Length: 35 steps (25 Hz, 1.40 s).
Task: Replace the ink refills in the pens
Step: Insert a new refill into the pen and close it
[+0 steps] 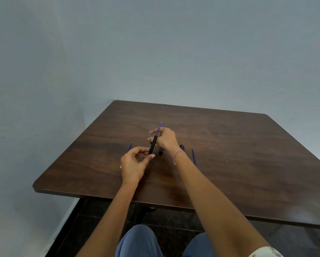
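Observation:
A black pen barrel (153, 145) tilts up above the dark wooden table (229, 145). My left hand (135, 164) pinches its lower end between thumb and fingers. A purple refill (159, 128) sticks out of the barrel's top, and my right hand (164, 139) pinches that refill just above the barrel. A small blue piece (149, 136) shows by my right fingers. Another purple refill (194, 156) lies on the table to the right of my right wrist. A third refill (130, 146) lies left of my left hand, partly hidden.
Two black pen parts (161, 151) (182, 147) lie on the table behind my right wrist. The table's near edge (118, 196) runs above my knees. A grey wall stands close behind and to the left of the table.

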Motion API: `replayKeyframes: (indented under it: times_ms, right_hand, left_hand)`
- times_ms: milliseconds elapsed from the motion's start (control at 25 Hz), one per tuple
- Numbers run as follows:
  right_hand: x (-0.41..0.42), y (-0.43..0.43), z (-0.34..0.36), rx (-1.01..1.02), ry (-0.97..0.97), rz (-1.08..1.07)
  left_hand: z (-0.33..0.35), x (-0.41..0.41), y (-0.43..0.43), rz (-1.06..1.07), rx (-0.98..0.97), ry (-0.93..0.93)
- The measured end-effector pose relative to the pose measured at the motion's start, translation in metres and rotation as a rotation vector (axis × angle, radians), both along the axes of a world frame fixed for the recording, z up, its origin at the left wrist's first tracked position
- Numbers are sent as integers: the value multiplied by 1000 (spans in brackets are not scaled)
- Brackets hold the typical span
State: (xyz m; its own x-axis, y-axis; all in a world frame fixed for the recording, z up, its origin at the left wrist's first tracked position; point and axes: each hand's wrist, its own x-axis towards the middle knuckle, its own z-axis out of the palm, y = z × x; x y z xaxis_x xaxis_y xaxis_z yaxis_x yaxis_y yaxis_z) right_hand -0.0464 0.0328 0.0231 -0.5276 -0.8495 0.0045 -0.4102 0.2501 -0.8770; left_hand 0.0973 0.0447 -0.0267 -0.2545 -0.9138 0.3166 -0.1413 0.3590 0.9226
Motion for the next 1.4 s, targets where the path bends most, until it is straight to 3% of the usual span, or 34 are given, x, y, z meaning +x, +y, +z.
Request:
replayKeyframes:
  times_ms: [200,320,800,960,1400]
  right_hand:
    - [-31,37,-5,-254,-335,-100]
    - [-44,61,-7,-359,-428,-145]
    - [-73,137,-19,-712,-548,-238]
    - [-76,148,-29,-825,-635,-251]
    - [-72,153,-31,-893,-696,-217]
  left_hand:
    - [-2,-1,1,-98,-52,-94]
    - [-1,-2,1,-128,-43,-128]
    - [6,-36,29,-314,-143,-208]
    - [2,-42,32,-287,-72,-120]
    - [-2,-38,28,-311,50,-111]
